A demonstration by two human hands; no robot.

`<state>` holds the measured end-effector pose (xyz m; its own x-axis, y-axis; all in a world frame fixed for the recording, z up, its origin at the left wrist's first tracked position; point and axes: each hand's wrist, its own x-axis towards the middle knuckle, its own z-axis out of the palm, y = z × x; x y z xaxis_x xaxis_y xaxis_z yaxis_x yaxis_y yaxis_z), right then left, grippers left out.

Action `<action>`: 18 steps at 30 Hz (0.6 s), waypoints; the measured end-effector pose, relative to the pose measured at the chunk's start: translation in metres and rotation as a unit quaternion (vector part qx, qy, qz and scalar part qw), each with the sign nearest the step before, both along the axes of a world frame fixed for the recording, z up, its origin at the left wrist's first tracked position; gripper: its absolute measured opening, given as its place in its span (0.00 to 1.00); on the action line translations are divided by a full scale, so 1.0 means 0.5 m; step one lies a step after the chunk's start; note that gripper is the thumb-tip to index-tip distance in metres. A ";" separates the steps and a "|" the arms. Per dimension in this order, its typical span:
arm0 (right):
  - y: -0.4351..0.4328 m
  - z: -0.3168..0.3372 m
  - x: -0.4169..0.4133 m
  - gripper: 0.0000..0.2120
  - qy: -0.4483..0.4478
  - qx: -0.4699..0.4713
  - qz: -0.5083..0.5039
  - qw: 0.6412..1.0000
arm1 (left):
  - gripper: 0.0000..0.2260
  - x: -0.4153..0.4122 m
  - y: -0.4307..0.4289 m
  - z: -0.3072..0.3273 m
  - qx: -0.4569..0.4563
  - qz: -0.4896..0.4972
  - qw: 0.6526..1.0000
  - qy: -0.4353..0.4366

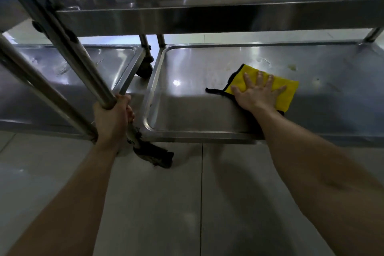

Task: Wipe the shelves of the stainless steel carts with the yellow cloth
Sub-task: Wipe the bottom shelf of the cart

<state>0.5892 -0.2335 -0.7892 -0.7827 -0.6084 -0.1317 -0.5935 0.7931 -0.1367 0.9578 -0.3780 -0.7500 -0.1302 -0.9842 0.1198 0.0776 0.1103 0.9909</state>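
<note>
A yellow cloth (284,91) with a black edge lies flat on the bottom shelf (187,97) of the right stainless steel cart. My right hand (257,93) presses on it with fingers spread straight. My left hand (113,116) grips a steel upright post (68,52) at the near corner where the two carts meet. A second cart's bottom shelf (68,72) lies to the left. Small yellowish stains (292,67) mark the right shelf beyond the cloth.
The shelf above (207,20) overhangs the bottom shelves at head height. A far caster wheel (145,68) sits between the carts, and a dark near caster (153,153) stands below my left hand. Grey tiled floor (187,203) spreads in front.
</note>
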 end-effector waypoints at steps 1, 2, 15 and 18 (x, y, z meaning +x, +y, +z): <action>-0.036 0.003 0.033 0.41 0.002 0.000 0.030 1.000 | 0.16 0.001 0.002 0.000 -0.002 -0.001 1.000 0.000; -0.071 0.006 0.071 0.40 0.006 0.002 0.062 0.998 | 0.16 0.000 0.003 0.002 -0.002 -0.003 1.000 0.005; -0.103 -0.002 0.366 0.30 -0.018 -0.028 0.355 0.934 | 0.19 -0.010 0.016 0.013 0.004 0.039 0.999 -0.027; -0.040 -0.008 0.301 0.29 -0.034 -0.047 0.320 0.946 | 0.19 -0.004 0.015 0.014 -0.010 0.040 0.995 -0.089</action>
